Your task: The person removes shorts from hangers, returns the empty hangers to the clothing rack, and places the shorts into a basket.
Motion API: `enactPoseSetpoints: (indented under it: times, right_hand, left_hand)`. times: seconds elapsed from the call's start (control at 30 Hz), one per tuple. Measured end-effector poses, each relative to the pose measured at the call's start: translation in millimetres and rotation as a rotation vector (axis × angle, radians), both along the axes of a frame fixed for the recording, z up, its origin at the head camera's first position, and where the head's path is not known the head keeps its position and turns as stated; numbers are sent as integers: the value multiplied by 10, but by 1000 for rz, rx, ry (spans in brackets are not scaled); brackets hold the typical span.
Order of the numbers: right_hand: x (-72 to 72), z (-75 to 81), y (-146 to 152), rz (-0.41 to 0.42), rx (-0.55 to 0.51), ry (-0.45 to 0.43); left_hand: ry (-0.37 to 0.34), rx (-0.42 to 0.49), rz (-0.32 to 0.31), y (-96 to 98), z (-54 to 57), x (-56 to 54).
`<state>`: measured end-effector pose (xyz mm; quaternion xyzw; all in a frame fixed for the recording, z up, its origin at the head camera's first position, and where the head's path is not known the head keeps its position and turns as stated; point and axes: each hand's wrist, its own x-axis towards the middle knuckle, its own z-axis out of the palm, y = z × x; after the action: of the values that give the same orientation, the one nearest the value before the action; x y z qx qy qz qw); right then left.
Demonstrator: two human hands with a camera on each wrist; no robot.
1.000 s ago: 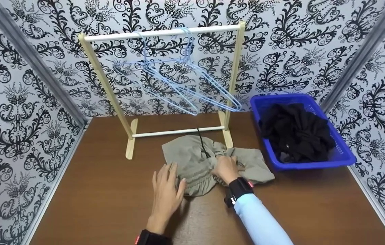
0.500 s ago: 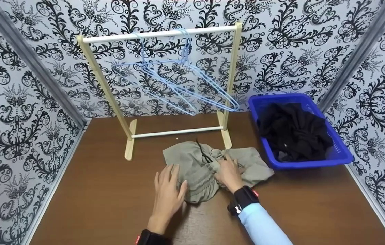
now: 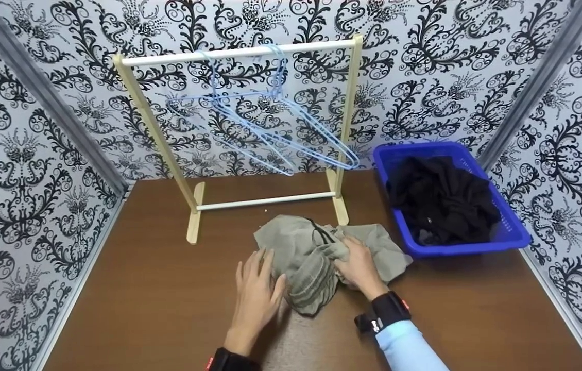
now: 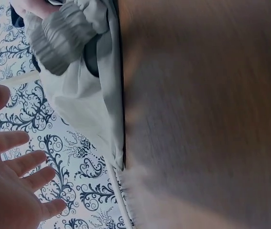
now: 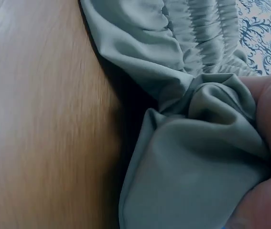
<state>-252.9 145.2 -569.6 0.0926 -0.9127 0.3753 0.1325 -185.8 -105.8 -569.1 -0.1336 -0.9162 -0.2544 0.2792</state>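
Crumpled grey-green shorts (image 3: 291, 247) with a gathered elastic waistband (image 3: 311, 288) and a black drawstring (image 3: 322, 234) lie on the brown table, below the rack. My right hand (image 3: 359, 265) grips a bunched fold of them; in the right wrist view the shorts (image 5: 188, 167) are folded between thumb and fingers, and the hand is mostly cut off by the frame. Close to their left edge is my left hand (image 3: 256, 293), fingers loosely spread. The left wrist view has this hand (image 4: 11, 176) holding nothing, with a gap to the shorts (image 4: 78, 90).
Behind the shorts stands a wooden rack (image 3: 152, 129) with a white top rail; several light blue hangers (image 3: 255, 123) hang from it. At the right a blue basket (image 3: 515, 232) holds black clothing (image 3: 443, 201). Patterned walls enclose the table (image 3: 157, 299).
My right hand has moved right and slightly nearer, drawing the shorts along; their waistband has shifted right and toward me and the drawstring lies differently. The left hand stays nearly in place.
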Motion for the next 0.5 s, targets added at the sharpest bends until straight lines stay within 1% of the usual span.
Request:
enactPoseSetpoints:
  times: [0.23,0.4,0.5]
  right_hand:
    - [67,44,132,-15,-71,45]
    - [107,121,194,-36,-124,45]
    - [140,164,229,-43,-144,93]
  left_hand:
    - [-8,1,-14,30,44,12]
    - [-25,-9,-30,57,73,16]
    - [-24,-10,-41,69,87,10]
